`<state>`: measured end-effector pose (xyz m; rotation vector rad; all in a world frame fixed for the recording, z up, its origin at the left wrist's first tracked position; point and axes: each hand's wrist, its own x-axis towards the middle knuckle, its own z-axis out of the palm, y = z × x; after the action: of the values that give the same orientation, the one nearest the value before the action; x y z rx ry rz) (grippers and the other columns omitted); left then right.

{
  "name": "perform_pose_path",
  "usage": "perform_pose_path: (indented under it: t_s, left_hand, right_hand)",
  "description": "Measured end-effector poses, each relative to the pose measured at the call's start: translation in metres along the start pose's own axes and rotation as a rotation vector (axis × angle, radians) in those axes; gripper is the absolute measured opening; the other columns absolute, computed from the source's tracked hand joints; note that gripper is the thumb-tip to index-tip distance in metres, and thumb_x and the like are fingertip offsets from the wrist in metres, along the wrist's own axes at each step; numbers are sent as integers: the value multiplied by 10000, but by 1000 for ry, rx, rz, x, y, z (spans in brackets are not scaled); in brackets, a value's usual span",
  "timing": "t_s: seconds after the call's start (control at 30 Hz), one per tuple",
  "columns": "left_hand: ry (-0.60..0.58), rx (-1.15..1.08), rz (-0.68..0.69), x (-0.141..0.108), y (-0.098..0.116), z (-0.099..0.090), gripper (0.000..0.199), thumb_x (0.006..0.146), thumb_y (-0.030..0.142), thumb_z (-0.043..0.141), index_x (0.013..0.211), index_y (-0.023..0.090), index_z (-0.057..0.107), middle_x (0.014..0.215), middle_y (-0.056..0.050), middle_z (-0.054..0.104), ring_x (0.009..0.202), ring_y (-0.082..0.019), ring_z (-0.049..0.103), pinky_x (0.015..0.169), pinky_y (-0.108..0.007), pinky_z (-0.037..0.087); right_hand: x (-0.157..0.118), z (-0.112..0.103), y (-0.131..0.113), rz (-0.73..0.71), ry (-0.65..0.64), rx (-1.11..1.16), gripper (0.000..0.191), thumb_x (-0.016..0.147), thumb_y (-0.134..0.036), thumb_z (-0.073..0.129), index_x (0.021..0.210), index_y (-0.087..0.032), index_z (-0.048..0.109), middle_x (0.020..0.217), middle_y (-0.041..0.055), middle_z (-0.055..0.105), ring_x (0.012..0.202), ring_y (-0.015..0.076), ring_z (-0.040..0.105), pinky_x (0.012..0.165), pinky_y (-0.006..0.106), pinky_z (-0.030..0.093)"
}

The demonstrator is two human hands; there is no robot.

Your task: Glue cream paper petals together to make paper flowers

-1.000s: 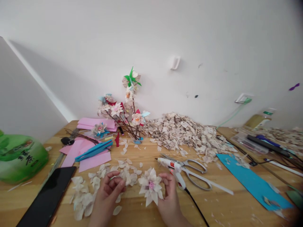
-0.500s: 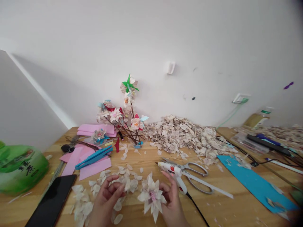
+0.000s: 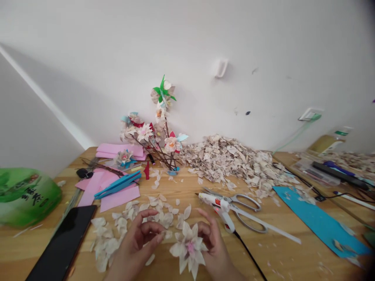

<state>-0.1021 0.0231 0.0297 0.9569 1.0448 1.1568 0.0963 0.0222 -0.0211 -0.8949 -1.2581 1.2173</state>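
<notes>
A pale flower (image 3: 190, 249) with pointed petals and a pink centre faces up, its right side gripped by the fingers of my right hand (image 3: 215, 249). Just left of it, my left hand (image 3: 139, 244) is closed in a pinch, and a small pale petal (image 3: 167, 234) shows at its fingertips. Loose petals (image 3: 102, 242) lie around and beyond my left hand. Beyond my right hand rests a white glue gun (image 3: 218, 207) with a small red light, its nozzle pointing left. Grey-handled scissors (image 3: 249, 218) lie against it.
Flowers on brown stems (image 3: 168, 146) stand at the back, beside a large heap of dry petals (image 3: 228, 160). Blue tweezers (image 3: 118, 185) lie on pink paper (image 3: 123, 199). A phone (image 3: 63, 242) and green packet (image 3: 29, 197) are left, a blue sheet (image 3: 319, 222) right.
My left hand has moved right, closer to the flower, and a petal now shows at its fingertips. My right hand still holds the flower. The view has shifted slightly.
</notes>
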Motion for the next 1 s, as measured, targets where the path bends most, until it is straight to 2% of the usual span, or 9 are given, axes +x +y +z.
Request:
perform_pose_path:
  t_s: [0.13,0.23,0.3,0.37,0.5,0.6,0.73,0.93,1.0]
  left_hand:
    - [-36,0,-5,-2,-2,5,377,637,296,739,952,258,533,654,15,662,618,-134,558,574,-228,393]
    - [-32,-52,-41,-1,-1,10,399,597,313,764,920,241,541,626,18,658,588,-126,556,576,-231,403]
    - [5,-95,-81,0,-1,13,427,555,333,785,896,230,550,607,16,657,566,-128,556,573,-241,419]
    - [40,-137,-124,1,-3,15,443,521,333,801,875,222,560,596,16,651,557,-133,557,562,-247,434]
    - [46,-228,-150,4,-12,15,434,521,297,808,876,217,571,597,27,641,560,-123,558,546,-236,449]
    - [49,-268,-166,4,-18,15,422,536,268,807,882,212,572,615,22,648,578,-117,568,552,-231,457]
    - [47,-329,-215,1,-15,19,443,525,255,813,889,203,566,631,13,658,584,-118,577,548,-237,463]
    - [-28,-228,-189,-5,14,28,485,502,283,818,892,207,541,568,21,652,523,-116,549,525,-244,431]
    - [-53,-196,-169,-6,21,29,490,493,301,818,880,212,531,546,23,648,503,-112,535,521,-241,405]
  right_hand:
    - [6,1,-13,162,-61,180,714,605,-244,784,1182,-343,375,657,-69,553,514,124,516,502,232,406]
    - [11,2,-22,346,-105,351,661,594,-383,788,1154,-313,445,637,-49,557,526,132,512,502,238,389]
    - [12,3,-27,400,-136,450,632,587,-481,765,1129,-287,506,580,-47,517,552,142,488,510,240,377]
    - [12,2,-29,416,-157,514,608,588,-557,726,1094,-263,562,519,-60,433,513,128,399,474,221,336]
    - [11,1,-31,474,-161,542,626,491,-510,788,1036,-265,598,506,-90,301,457,91,179,374,166,173]
    - [11,1,-33,506,-191,614,691,427,-420,839,1054,-289,579,510,-107,268,443,76,114,352,151,107]
    - [11,2,-30,485,-224,599,702,461,-416,838,1096,-294,563,504,-110,337,402,56,178,356,154,179]
    - [12,-3,-29,322,-138,355,697,587,-543,739,1191,-332,465,507,-83,493,406,91,392,408,194,295]
    - [12,-6,-30,285,-139,284,741,573,-504,767,1216,-351,431,537,-79,529,428,102,444,423,201,315]
